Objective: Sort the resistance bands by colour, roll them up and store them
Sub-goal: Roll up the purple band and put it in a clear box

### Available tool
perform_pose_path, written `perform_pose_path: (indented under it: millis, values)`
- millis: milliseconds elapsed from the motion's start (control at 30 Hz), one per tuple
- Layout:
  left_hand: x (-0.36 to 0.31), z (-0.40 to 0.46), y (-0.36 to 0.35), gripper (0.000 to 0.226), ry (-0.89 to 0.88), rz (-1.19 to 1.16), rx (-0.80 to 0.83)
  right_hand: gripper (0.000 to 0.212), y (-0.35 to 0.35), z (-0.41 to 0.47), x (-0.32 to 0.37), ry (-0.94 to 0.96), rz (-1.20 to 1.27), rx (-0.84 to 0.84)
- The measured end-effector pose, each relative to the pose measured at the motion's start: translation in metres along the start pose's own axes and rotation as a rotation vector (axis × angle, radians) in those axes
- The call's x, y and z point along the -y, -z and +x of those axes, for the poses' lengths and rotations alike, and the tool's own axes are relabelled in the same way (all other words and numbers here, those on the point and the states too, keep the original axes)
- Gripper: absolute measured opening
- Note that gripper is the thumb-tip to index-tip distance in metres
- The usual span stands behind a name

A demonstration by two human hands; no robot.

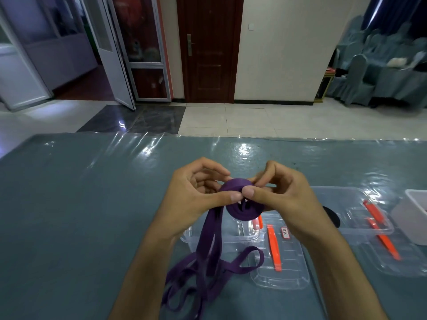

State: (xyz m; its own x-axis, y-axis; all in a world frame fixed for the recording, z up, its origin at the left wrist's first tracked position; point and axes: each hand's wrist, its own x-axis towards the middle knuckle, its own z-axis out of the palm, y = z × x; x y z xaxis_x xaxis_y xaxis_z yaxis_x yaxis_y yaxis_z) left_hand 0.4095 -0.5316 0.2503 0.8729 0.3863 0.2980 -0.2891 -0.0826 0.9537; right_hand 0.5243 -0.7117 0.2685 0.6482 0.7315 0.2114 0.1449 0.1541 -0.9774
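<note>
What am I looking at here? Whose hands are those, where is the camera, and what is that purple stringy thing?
There is no machine here, just a person. The camera sits on the person's head and looks forward and down, so you see their own two arms reaching out.

The left hand and the right hand both pinch a purple resistance band, a stretchy exercise strap. Part of it is wound into a small roll between the thumbs. The loose rest hangs down and lies tangled on the table, which has a shiny blue-grey cover.

Under and beside the hands lie clear plastic boxes and lids with orange clips. Behind the table are a tiled floor and a dark wooden door.
</note>
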Motion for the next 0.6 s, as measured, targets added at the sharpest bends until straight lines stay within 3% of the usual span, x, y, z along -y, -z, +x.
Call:
perform_pose_path:
  millis: [133, 267, 467, 600]
  values:
    - [0.008, -0.002, -0.009, 0.036, 0.009, -0.062, -0.047, 0.023, -0.001, 0.002, 0.000, -0.021, 0.016, -0.064]
    - [0.012, -0.004, -0.004, 0.042, 0.015, -0.134, -0.026, 0.019, -0.013, 0.000, -0.007, 0.045, 0.034, -0.111]
    - [0.016, -0.004, -0.002, 0.043, 0.007, 0.006, -0.153, 0.027, -0.001, 0.004, -0.006, -0.028, -0.071, 0.021]
    - [0.016, 0.000, -0.008, 0.036, -0.015, -0.076, -0.057, 0.025, 0.000, 0.002, -0.014, 0.096, -0.044, -0.085]
